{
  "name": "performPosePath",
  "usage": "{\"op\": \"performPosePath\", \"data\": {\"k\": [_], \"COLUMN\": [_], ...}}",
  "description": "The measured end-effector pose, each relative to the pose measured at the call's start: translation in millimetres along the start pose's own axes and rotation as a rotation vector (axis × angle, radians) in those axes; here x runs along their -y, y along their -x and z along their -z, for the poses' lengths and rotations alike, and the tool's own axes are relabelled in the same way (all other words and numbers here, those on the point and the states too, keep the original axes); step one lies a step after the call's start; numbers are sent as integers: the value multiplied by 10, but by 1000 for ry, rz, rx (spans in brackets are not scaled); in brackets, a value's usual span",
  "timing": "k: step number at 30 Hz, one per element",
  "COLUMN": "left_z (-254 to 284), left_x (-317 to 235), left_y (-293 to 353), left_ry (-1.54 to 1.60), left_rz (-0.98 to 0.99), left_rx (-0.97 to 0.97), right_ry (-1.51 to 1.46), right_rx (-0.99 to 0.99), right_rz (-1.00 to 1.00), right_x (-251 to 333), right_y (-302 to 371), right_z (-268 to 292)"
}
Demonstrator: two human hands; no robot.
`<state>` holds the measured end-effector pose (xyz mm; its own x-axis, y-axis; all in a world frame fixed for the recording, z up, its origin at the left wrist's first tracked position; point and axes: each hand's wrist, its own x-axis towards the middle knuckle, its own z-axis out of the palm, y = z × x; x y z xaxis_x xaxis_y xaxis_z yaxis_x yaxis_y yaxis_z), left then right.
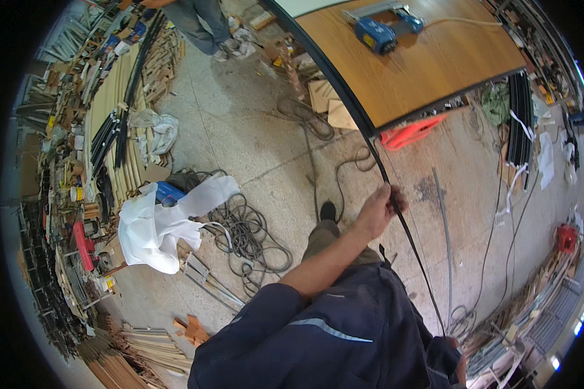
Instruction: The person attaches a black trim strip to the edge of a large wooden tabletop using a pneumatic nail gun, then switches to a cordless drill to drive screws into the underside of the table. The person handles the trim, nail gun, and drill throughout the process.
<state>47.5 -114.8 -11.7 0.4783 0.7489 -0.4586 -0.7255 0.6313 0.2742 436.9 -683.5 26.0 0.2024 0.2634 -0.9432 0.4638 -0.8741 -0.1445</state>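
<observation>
A long, thin black strip [414, 245] runs from the far table edge down past my body toward the lower right. My left hand [377, 212] is closed around it, thumb on the near side and fingertips beyond, just off the table's near corner. Down at the lower right edge, a small part of my right hand [461, 371] shows beside my dark jacket, close to the strip's near end. Its fingers are mostly hidden. The wood-topped table [428, 78] has the strip lying along its left edge.
A blue power tool [377, 34] with a tan hose lies on the table. Another person [201, 24] stands at the far left. On the floor are a coiled dark cable [250, 230], white sheeting [150, 233], a red bag-like thing [412, 133] and a grey rod [442, 217]. Wood piles [113, 110] line the left.
</observation>
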Motion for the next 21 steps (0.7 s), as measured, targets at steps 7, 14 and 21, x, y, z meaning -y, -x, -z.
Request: {"op": "performPosePath", "data": {"k": [7,14,21], "left_z": [-177,-268,-284], "left_x": [-378,-754,-702], "left_y": [-101,-424,-433], "left_ry": [49,-42,-37], "left_rz": [-83,-209,-210], "left_rx": [-20,-41,-14], "right_ry": [-199,-191,-294], "right_rx": [-73,-63,-38], "right_rz": [25,254,317], "right_x": [1201,1844,2535], "right_y": [396,131,-27], "right_z": [246,302,490]}}
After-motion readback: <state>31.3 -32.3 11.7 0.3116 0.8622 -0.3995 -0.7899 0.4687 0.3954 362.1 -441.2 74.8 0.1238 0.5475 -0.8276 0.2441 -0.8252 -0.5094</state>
